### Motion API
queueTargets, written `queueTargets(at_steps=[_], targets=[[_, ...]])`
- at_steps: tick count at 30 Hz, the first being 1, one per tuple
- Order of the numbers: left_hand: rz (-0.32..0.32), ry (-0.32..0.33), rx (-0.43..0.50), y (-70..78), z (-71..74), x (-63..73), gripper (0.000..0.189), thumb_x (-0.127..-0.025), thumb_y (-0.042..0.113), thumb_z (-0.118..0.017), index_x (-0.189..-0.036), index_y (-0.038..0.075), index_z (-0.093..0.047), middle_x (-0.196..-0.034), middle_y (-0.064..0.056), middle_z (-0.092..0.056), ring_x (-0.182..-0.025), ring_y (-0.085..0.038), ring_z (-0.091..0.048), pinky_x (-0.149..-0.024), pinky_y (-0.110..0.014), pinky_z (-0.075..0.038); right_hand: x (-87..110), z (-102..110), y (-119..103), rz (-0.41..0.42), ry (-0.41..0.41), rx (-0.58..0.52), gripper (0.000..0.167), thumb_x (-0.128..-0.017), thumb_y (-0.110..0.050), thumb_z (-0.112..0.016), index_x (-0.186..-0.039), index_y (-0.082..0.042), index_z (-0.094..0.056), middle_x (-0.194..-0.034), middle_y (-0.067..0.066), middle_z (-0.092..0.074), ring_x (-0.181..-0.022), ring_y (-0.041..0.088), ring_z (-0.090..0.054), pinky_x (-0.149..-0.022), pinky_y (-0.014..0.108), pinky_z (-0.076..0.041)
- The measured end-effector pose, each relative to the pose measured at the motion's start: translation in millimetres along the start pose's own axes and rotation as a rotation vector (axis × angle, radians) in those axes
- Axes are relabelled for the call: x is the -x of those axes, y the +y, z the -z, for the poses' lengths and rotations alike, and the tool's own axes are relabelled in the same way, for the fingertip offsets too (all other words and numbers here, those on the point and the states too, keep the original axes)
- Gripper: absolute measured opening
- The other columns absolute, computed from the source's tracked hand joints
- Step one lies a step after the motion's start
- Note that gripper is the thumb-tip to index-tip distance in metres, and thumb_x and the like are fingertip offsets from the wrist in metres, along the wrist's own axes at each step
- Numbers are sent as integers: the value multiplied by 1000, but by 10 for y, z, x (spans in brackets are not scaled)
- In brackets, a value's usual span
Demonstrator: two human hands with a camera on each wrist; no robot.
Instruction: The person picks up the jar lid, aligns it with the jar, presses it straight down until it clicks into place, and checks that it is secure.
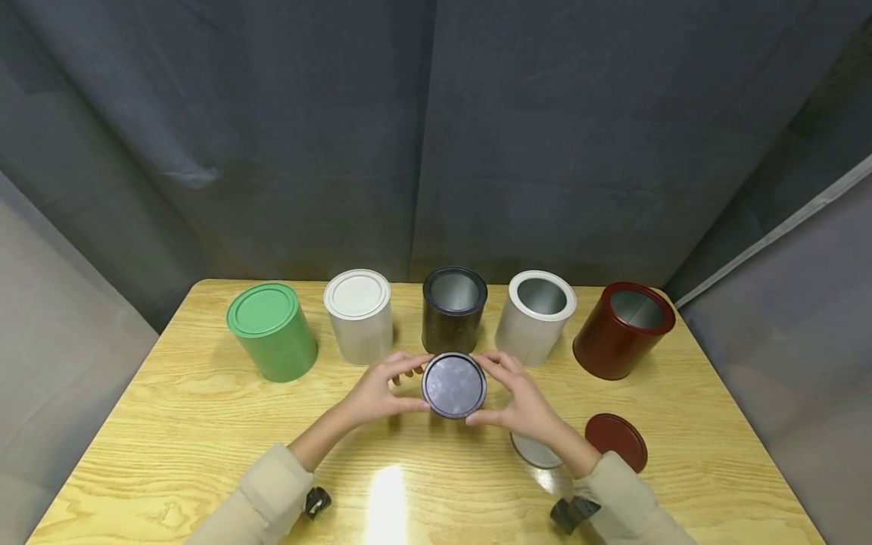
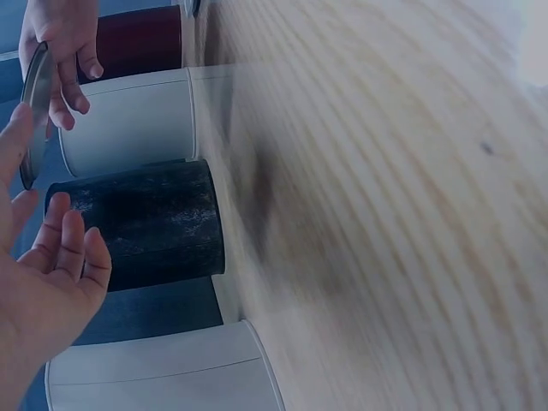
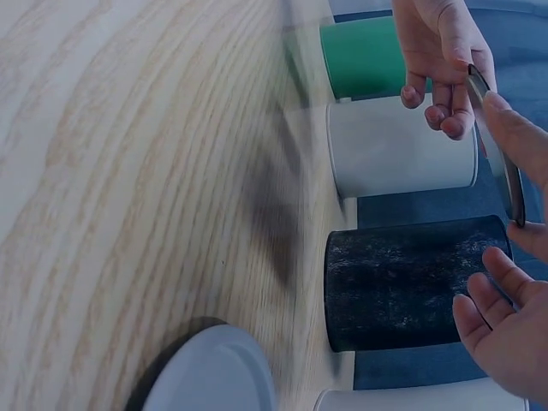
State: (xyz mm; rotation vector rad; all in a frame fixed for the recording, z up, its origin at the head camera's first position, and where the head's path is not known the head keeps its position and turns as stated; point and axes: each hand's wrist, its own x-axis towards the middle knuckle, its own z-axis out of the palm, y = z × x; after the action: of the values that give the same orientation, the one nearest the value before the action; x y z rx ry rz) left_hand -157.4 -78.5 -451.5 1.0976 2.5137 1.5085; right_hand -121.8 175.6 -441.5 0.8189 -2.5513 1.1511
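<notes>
A round dark lid (image 1: 453,385) is held above the table, tilted toward the head camera. My left hand (image 1: 388,390) pinches its left rim between thumb and forefinger, and my right hand (image 1: 507,397) does the same on the right rim. Both hands' other fingers hang loosely curled. Just behind the lid stands the black can (image 1: 450,325), uncovered, its metal inside showing. In the left wrist view the lid (image 2: 36,116) appears edge-on between both hands, clear of the black can (image 2: 145,224).
Left of the black can stand a green can (image 1: 275,341) and a white can (image 1: 361,325), both lidded. To its right are an uncovered white can (image 1: 527,333) and an uncovered dark red can (image 1: 613,341). A white lid (image 1: 537,452) and a red lid (image 1: 616,440) lie near my right forearm.
</notes>
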Motion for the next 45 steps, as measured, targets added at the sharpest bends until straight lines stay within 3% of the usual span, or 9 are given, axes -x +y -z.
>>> queueTargets(at_steps=[4,13,24,31,38,43,45], targets=[[-22,20,11,13,9,-18,67,-65,15,-82,-126,5,-54,-98,-8,-59,-87,-29,-52,-67,-39,-45,-9,12,-5,-9,9,6,84,-53,-25,-87,-126,-3,-53,-119,15,-49,-112,33,-42,-87,53,-37],[-66,55,-3,48,46,-85,68,-64,15,-82,-125,4,-55,-99,-6,-60,-86,-28,-53,-67,-33,-45,-68,49,10,30,41,28,84,-54,-26,-87,-127,-5,-52,-121,14,-49,-112,31,-42,-86,53,-37],[-166,118,-27,73,115,-239,65,-62,10,-82,-121,0,-57,-92,-8,-60,-81,-25,-53,-62,-30,-45,-221,174,4,61,57,56,85,-54,-24,-87,-128,-6,-51,-120,14,-47,-111,30,-42,-85,51,-39],[-177,131,-50,118,186,-341,63,-63,8,-81,-120,-1,-57,-90,-10,-59,-79,-27,-52,-61,-30,-44,-343,233,18,69,62,30,84,-54,-21,-87,-129,-6,-51,-120,12,-47,-112,27,-41,-89,48,-36],[-174,150,-85,154,245,-433,61,-64,8,-81,-120,-2,-57,-86,-11,-58,-77,-19,-51,-60,-33,-44,-443,281,26,63,79,32,85,-55,-20,-87,-130,-5,-50,-120,15,-46,-111,29,-42,-92,48,-34],[-148,134,-112,183,294,-483,60,-67,10,-80,-122,0,-57,-91,-11,-59,-78,-27,-53,-61,-26,-42,-495,314,12,48,83,44,84,-56,-20,-87,-129,-4,-50,-120,16,-47,-110,30,-42,-91,49,-34],[-132,117,-114,188,311,-503,61,-68,11,-79,-123,0,-55,-92,-10,-59,-79,-26,-53,-61,-29,-43,-517,322,14,39,79,50,84,-56,-20,-87,-129,-4,-50,-120,16,-47,-110,30,-43,-91,49,-34]])
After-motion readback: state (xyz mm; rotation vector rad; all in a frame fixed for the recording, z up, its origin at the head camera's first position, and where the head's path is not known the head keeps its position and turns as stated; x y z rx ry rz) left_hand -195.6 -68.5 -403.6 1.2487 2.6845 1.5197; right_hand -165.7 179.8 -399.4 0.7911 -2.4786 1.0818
